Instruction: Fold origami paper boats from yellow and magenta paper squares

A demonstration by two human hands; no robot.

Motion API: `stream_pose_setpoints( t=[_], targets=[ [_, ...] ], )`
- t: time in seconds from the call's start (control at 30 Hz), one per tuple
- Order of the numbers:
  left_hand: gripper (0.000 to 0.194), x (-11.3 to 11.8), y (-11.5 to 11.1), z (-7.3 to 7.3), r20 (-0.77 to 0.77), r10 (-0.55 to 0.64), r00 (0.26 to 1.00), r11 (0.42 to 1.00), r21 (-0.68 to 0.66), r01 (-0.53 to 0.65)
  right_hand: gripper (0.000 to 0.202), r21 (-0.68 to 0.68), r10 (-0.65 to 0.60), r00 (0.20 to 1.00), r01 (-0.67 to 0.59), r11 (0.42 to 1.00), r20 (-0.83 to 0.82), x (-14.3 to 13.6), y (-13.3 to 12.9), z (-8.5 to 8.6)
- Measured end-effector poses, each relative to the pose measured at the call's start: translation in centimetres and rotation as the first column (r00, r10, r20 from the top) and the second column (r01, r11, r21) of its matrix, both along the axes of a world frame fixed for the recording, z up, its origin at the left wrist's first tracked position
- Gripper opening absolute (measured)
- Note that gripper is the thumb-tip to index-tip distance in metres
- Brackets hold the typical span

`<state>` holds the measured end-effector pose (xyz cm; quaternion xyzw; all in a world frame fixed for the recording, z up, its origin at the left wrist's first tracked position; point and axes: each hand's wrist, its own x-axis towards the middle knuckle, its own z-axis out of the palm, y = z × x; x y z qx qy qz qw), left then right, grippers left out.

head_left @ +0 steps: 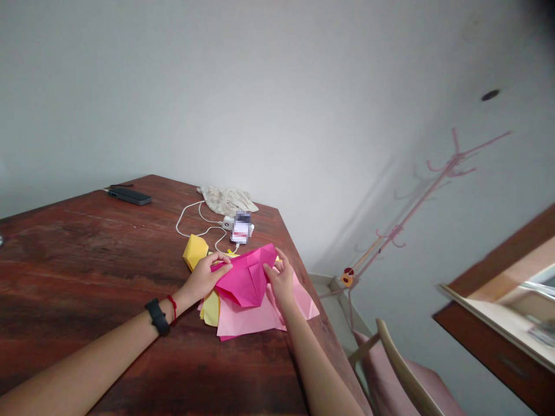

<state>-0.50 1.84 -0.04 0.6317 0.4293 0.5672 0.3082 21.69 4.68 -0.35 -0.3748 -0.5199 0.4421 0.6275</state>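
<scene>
A partly folded magenta paper (246,277) rests on a stack of light pink sheets (255,318) near the right edge of a dark wooden table (87,260). My left hand (203,280) pinches the magenta paper's left edge, thumb on top. My right hand (281,280) presses its right edge with fingers spread on the fold. A folded yellow paper shape (195,249) sits just behind my left hand, and another yellow sheet (211,309) pokes out under the pink stack. A black band and red string circle my left wrist.
A phone (241,227) on a white charging cable (191,222) lies behind the papers, beside a crumpled cloth (225,199). A dark flat device (130,195) is at the far edge. Right of the table stand a pink chair (399,370) and a pink coat rack (416,202).
</scene>
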Motion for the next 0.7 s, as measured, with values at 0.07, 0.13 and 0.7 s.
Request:
stream_pose_setpoints(
  t=[0.07, 0.13, 0.7],
  targets=[
    [0.014, 0.06, -0.13, 0.23, 0.014, -0.033, 0.999, 0.999, -0.012, 0.034, 0.068, 0.003, 0.001, 1.000, -0.001, 1.000, 0.013, 0.06, 0.05, -0.03],
    [0.015, 0.13, -0.35, 0.46, 0.024, -0.068, 0.997, 0.997, -0.018, 0.068, 0.069, 0.005, -0.002, 1.000, 0.002, 1.000, 0.026, 0.15, 0.12, -0.07],
    [0.022, 0.30, -0.69, 0.53, -0.013, -0.099, 0.995, 0.995, -0.032, 0.099, 0.064, 0.057, -0.018, 0.998, 0.015, 0.998, 0.054, 0.49, 0.44, -0.16]
  ],
)
